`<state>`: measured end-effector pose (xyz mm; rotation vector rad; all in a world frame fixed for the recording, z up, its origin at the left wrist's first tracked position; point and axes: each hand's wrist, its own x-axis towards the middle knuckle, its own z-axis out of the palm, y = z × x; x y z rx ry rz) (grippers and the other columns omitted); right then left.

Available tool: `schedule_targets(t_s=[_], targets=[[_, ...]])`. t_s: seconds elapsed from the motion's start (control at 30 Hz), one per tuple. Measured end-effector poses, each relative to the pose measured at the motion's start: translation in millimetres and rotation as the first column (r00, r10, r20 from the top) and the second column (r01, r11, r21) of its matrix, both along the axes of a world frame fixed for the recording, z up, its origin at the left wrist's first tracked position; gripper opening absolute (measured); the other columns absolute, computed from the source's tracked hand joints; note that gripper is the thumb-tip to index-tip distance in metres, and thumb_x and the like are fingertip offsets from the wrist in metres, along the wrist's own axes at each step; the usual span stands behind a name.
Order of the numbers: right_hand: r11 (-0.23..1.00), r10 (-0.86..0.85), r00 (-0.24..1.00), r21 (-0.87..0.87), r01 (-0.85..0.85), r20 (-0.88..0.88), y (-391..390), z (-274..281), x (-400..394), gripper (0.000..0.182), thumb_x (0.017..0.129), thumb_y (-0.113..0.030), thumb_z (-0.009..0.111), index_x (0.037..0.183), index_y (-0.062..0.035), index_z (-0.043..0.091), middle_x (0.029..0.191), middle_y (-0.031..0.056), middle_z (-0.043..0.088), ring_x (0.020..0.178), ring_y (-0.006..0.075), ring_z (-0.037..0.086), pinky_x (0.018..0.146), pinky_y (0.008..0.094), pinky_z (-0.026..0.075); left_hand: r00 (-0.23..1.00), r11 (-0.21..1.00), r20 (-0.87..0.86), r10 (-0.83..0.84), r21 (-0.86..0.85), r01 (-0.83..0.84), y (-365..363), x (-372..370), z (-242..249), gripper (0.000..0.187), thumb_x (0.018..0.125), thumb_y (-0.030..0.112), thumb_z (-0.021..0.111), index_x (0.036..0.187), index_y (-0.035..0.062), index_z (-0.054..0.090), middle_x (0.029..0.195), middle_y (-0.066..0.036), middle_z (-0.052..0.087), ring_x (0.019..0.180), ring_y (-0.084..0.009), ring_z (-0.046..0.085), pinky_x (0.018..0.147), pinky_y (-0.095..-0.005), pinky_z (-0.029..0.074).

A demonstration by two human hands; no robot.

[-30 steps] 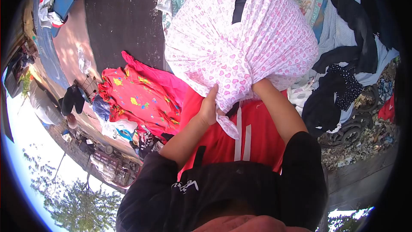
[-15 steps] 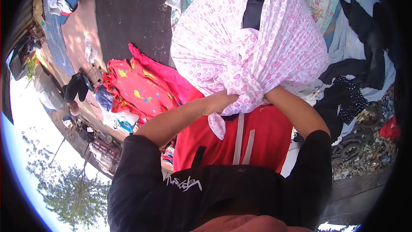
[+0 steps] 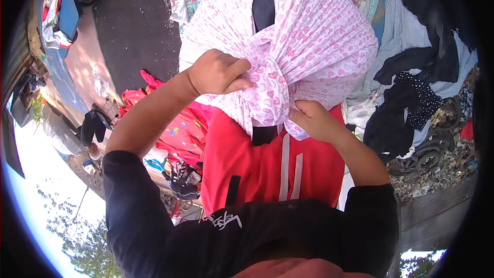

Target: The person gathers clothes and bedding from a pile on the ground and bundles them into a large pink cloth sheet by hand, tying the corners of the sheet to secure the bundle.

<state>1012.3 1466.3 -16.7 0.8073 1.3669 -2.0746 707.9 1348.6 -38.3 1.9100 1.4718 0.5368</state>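
The left hand (image 3: 218, 72) is clenched, its fingers wrapped tight around one twisted end of the pink heart-print sheet (image 3: 319, 36) just to the left of the knot (image 3: 270, 92). The right hand (image 3: 314, 119) sits below and to the right of the knot, fingers pinched together on the short tail of cloth that hangs down from it. The sheet is gathered into a big round bundle that fills the upper middle of the view, with a strip of black clothing (image 3: 263, 0) showing through the gap at its top. The knot lies between the two hands, touching both; its twisted band runs slantwise from the upper left hand down to the lower right hand, and the right hand is the nearer to the loose tail. The bundle rests partly on a red jacket with white stripes (image 3: 257, 164), close in front of the person. Bright red patterned clothes (image 3: 180, 134) lie to the left, dark garments (image 3: 406, 98) to the right.
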Motion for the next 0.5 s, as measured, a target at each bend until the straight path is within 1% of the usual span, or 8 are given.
schedule_targets(t_s=[0.03,0.1,0.13,0.17,0.23,0.27,0.37,0.5], targets=[[1.0,0.001,0.997,-0.017,0.0,0.076,3,-34,18,0.041,0.1,-0.034,0.058,0.091,0.0056,0.064,0.068,0.0046,0.056,0.067,0.0092,0.049,0.059,0.0307,0.043,1.0,1.0,-0.003,0.023,0.007,-0.023,0,-10,-34,0.036,0.091,0.044,0.061,0.086,0.009,0.059,0.056,-0.008,0.055,0.05,-0.0276,0.06,0.047,-0.0399,0.046],[0.999,0.005,0.97,-0.049,0.007,0.241,5,-103,76,0.043,0.1,-0.036,0.057,0.093,0.0061,0.063,0.069,0.0068,0.058,0.068,0.0103,0.051,0.061,0.0318,0.045,0.977,0.972,-0.016,0.213,-0.1,-0.214,-27,-12,-130,0.03,0.093,0.037,0.062,0.083,0.0089,0.059,0.056,-0.009,0.056,0.049,-0.0282,0.059,0.047,-0.0404,0.047],[0.99,0.1,0.982,0.081,-0.114,0.162,3,-116,90,0.046,0.1,-0.038,0.056,0.095,0.0065,0.063,0.072,0.0082,0.06,0.068,0.011,0.055,0.061,0.0322,0.047,0.977,0.974,-0.062,0.204,-0.088,-0.209,-35,-1,-163,0.025,0.093,0.03,0.062,0.079,0.0088,0.059,0.056,-0.009,0.056,0.049,-0.0282,0.059,0.047,-0.0406,0.047],[0.992,0.044,0.988,0.109,-0.061,0.147,-5,-137,98,0.046,0.1,-0.038,0.057,0.095,0.0063,0.063,0.072,0.0084,0.061,0.068,0.0111,0.055,0.061,0.0322,0.047,0.965,0.963,-0.034,0.26,-0.061,-0.261,-45,12,-192,0.024,0.092,0.028,0.063,0.077,0.009,0.058,0.056,-0.009,0.056,0.049,-0.0279,0.059,0.047,-0.0403,0.047],[0.991,-0.031,0.992,0.133,0.014,0.123,-18,-135,111,0.046,0.099,-0.039,0.057,0.095,0.0059,0.064,0.073,0.0087,0.062,0.067,0.0115,0.056,0.061,0.0322,0.047,0.96,0.96,-0.027,0.279,-0.021,-0.28,-55,26,-214,0.026,0.091,0.029,0.064,0.075,0.0091,0.058,0.056,-0.009,0.056,0.05,-0.0276,0.059,0.047,-0.0404,0.047],[0.996,-0.06,0.984,0.08,0.047,0.168,-18,-129,108,0.044,0.099,-0.038,0.058,0.096,0.0048,0.064,0.073,0.0109,0.063,0.065,0.0129,0.056,0.061,0.0324,0.047,0.956,0.956,-0.042,0.29,-0.032,-0.292,-56,28,-211,0.027,0.091,0.03,0.064,0.076,0.009,0.057,0.056,-0.009,0.057,0.049,-0.0279,0.059,0.046,-0.0405,0.046],[0.983,0.097,0.963,0.127,-0.132,0.25,-15,-110,110,0.04,0.097,-0.036,0.061,0.096,0.0041,0.064,0.075,0.0134,0.063,0.069,0.0164,0.059,0.065,0.0337,0.048,0.969,0.965,-0.125,0.212,-0.133,-0.228,-46,21,-173,0.021,0.09,0.024,0.063,0.08,0.0065,0.057,0.064,-0.01,0.062,0.056,-0.0299,0.062,0.05,-0.0406,0.048],[0.954,0.003,0.996,0.299,-0.028,0.085,-13,-50,101,0.032,0.094,-0.028,0.065,0.096,0.0034,0.065,0.076,0.0133,0.062,0.073,0.0203,0.061,0.069,0.0351,0.048,0.992,0.896,-0.116,0.044,-0.435,-0.09,-51,8,-95,0.03,0.09,0.037,0.062,0.089,0.0069,0.06,0.071,-0.015,0.065,0.067,-0.0348,0.065,0.062,-0.0458,0.05]])
